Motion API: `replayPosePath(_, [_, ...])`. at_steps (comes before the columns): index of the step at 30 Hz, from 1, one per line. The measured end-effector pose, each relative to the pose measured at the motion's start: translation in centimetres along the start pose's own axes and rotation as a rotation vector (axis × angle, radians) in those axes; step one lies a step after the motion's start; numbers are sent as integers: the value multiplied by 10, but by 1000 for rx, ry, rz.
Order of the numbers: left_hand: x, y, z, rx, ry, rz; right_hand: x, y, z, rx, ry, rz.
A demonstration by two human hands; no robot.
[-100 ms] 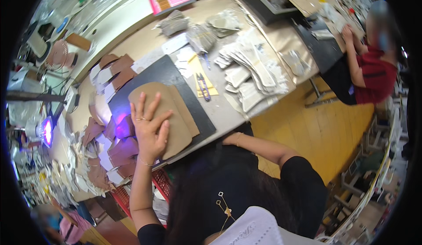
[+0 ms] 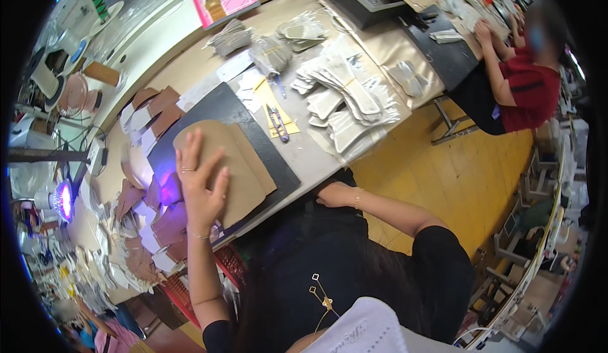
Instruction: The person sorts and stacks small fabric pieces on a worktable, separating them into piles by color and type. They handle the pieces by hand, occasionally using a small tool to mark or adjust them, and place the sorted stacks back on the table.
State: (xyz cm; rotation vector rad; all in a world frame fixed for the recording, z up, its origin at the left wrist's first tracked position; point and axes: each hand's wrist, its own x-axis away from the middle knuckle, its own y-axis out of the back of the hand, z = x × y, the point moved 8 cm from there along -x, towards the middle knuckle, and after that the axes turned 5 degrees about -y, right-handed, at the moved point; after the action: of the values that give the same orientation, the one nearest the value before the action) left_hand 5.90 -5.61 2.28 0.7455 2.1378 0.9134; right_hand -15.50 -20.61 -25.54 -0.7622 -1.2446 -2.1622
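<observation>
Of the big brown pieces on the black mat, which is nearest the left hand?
The upper brown piece, with the rounded corner: the left hand lies over it, fingers spread. The lower brown piece shows only as a strip along the right.

The single view looked out from the worker's head, from the left of two fisheye cameras worn side by side, facing steeply down. Nearest, along the lower edge, was the worker's own black shirt (image 2: 304,245); the left hand (image 2: 202,191) and right hand (image 2: 337,195) lay a little farther off. The worktable (image 2: 310,161) ran slantwise across the middle, a yellow floor (image 2: 437,157) to its right, and a co-worker (image 2: 531,93) well away at upper right. Black rimmed the round, bent field.
</observation>
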Motion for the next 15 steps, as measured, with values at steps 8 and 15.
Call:
replayPosePath(8, [-30, 0, 73, 216, 359, -171, 114, 98, 29, -296, 153, -21])
replayPosePath(15, [-14, -5, 88, 336, 385, -241, 223, 278, -118, -162, -257, -1394])
